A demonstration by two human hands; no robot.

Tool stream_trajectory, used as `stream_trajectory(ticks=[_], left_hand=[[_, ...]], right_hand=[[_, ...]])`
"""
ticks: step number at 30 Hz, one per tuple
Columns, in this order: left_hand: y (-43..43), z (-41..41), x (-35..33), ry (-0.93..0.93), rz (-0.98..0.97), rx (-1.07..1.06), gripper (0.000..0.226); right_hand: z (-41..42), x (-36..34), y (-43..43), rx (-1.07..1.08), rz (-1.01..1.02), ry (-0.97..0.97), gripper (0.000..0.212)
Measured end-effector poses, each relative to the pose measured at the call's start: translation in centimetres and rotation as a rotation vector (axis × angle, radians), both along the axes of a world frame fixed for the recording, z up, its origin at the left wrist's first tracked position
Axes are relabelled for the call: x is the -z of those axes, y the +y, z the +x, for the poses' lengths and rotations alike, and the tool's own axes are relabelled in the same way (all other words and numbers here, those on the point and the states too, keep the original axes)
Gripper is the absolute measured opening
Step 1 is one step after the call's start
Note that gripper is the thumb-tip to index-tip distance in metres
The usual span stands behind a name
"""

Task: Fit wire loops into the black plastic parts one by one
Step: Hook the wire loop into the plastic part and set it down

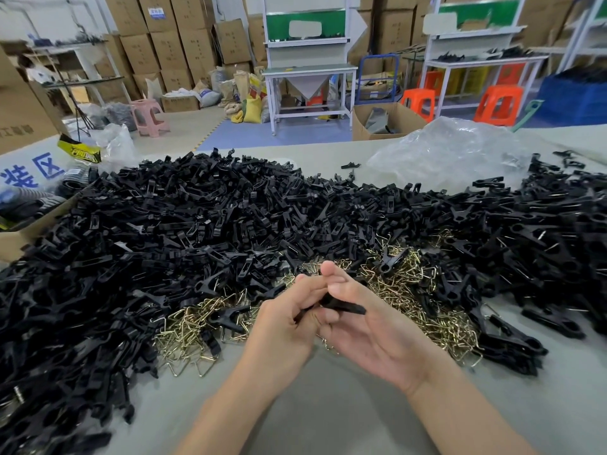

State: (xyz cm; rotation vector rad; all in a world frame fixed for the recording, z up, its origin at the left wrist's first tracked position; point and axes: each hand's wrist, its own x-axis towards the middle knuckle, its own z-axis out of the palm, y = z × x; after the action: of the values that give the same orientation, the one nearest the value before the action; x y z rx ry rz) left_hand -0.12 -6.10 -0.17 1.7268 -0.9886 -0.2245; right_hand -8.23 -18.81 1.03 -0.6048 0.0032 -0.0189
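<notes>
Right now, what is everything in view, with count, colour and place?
black plastic parts: very many, black, heaped across the table
wire loops: many, brass-coloured, piled behind the hands
held part: one, black, between both hands
table: one, grey-green, foreground
plastic bag: one, clear, table's far right
cardboard boxes: many, brown, stacked at the back wall
orange stools: several, orange, back right
pink stool: one, pink, back left
left hand: one, grips the held part
right hand: one, holds the held part
</notes>
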Motion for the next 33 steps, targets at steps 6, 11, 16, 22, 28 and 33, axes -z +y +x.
stream_trajectory(ticks=[6, 11, 16, 22, 28, 33], left_hand=[[0.2, -0.5, -0.8, -0.108, 0.056, 0.021, 0.063], [0.4, -0.8, -1.1, -0.138, 0.071, 0.022, 0.072], [0.4, -0.9, -1.1, -0.152, 0.073, 0.018, 0.067], [-0.1, -0.8, -0.6, -0.154, 0.071, 0.023, 0.060], [-0.5, 0.5, 0.9, -0.128, -0.037, -0.082, 0.056], [-0.5, 1.0, 1.7, -0.210, -0.012, -0.108, 0.063]], right_hand=[[-0.1, 0.0, 0.0, -0.021, -0.004, -0.050, 0.037], [-0.2, 0.0, 0.2, -0.003, -0.005, -0.050, 0.036], [-0.4, -0.1, 0.2, 0.005, -0.002, -0.070, 0.035], [-0.1, 0.7, 0.3, 0.046, -0.003, -0.012, 0.029], [0.8, 1.1, -0.4, 0.077, -0.148, 0.035, 0.050], [1.6, 2.2, 0.6, 0.249, -0.458, 0.147, 0.031]])
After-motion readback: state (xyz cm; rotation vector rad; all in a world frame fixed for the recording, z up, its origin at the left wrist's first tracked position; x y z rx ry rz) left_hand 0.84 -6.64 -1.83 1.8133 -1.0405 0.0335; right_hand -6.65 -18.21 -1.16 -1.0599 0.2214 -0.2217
